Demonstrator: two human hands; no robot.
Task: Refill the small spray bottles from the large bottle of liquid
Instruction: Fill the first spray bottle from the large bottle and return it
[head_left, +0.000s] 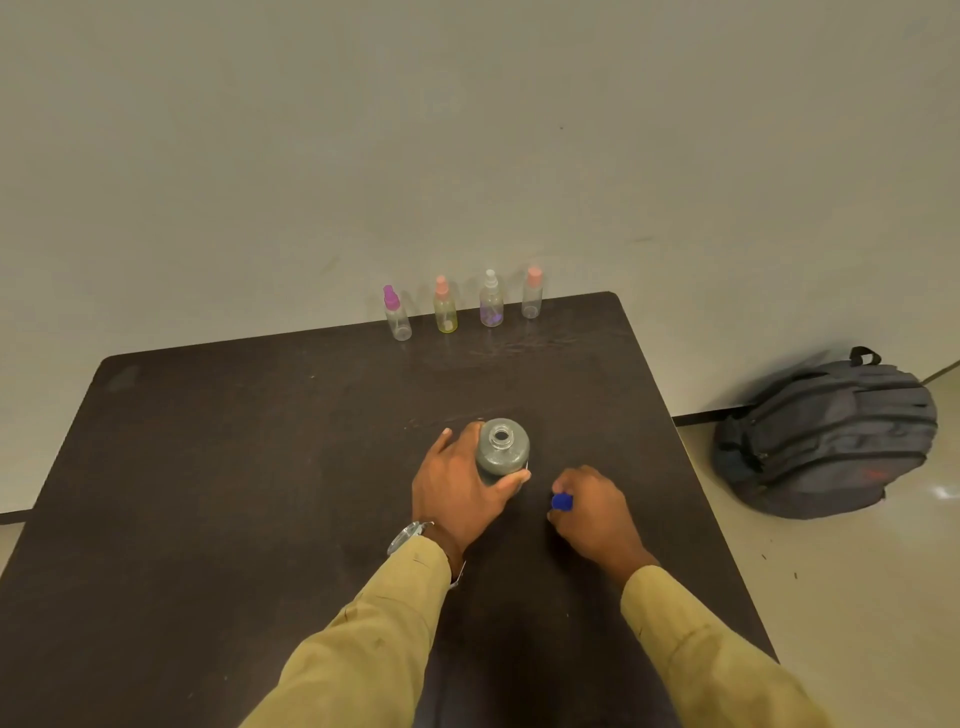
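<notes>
The large clear bottle (502, 448) stands upright in the middle of the dark table (234, 467), its mouth uncapped. My left hand (460, 486) grips its body from the left. Just to the right, my right hand (592, 506) pinches the blue cap (562, 502) low over the table. Several small spray bottles stand in a row at the far edge: one with a purple top (397, 314), a yellowish one with a pink top (445, 306), one with a white top (491, 300) and one with a pink cap (532, 293).
A grey backpack (826, 436) lies on the floor to the right of the table. A plain wall rises right behind the row of small bottles. The table's right edge runs close to my right arm.
</notes>
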